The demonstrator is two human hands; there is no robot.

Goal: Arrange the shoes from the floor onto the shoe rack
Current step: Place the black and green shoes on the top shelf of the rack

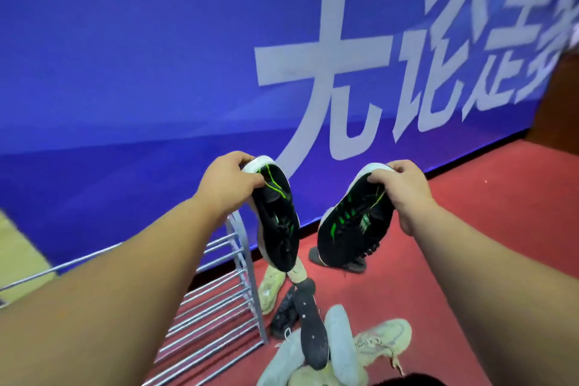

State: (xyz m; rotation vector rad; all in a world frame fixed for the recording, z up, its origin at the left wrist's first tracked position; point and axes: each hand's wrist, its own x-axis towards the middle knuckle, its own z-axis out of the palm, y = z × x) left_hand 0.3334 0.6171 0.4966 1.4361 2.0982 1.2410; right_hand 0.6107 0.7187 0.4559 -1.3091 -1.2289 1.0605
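We hold a pair of black mesh sneakers with green stripes and white foam soles in the air, toes hanging down. Our left hand (227, 180) has its fingers pinched on the heel of the left sneaker (277, 222); our right hand (404, 186) has its fingers closed on the heel of the right sneaker (351, 226). Below the left sneaker stands the shoe rack (219, 291), its thin metal bars bare and shiny. Beside it on the red carpet floor (485, 244) lie cream knit shoes (376, 345), a black shoe (285, 313) and a dark insole (311, 332). Behind rises a smooth blue banner (125, 56) with large pale characters.
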